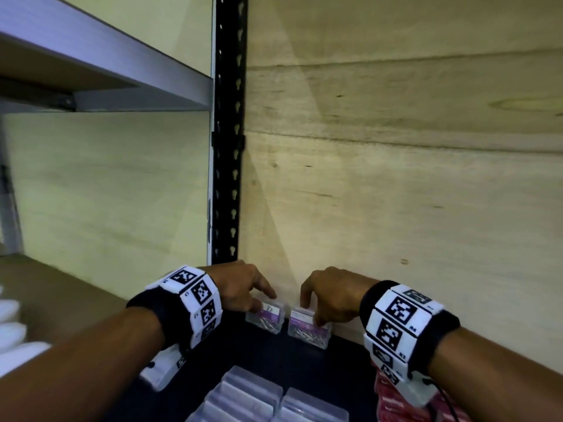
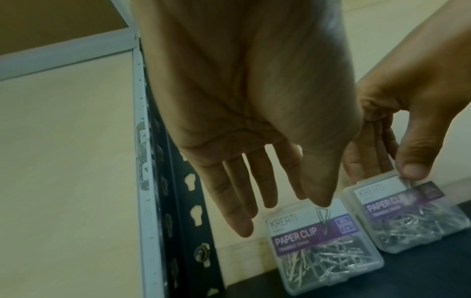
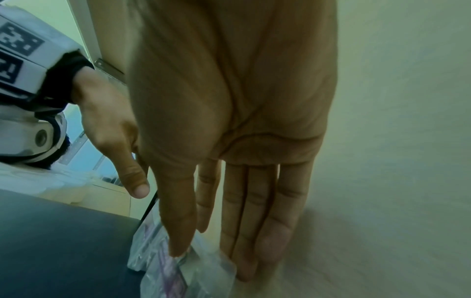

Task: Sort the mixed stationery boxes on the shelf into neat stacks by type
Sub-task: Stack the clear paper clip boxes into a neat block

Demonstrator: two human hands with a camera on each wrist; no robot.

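Two clear paper clip boxes with purple labels stand side by side at the back of the dark shelf (image 1: 304, 370), against the plywood wall. My left hand (image 1: 265, 301) (image 2: 280, 213) hovers over the left box (image 1: 268, 318) (image 2: 326, 250) with straight fingers. Its thumb tip is at the box's top edge and grips nothing. My right hand (image 1: 310, 312) (image 3: 211, 262) pinches the top of the right box (image 1: 307, 330) (image 2: 413, 217) (image 3: 163, 282), thumb in front and fingers behind it.
Several clear plastic boxes (image 1: 253, 394) lie in rows at the shelf's front. Red packets (image 1: 387, 397) sit under my right wrist. A black slotted upright (image 1: 228, 147) stands just left of the boxes. An upper shelf (image 1: 106, 56) hangs at the left, with white items (image 1: 9, 324) below.
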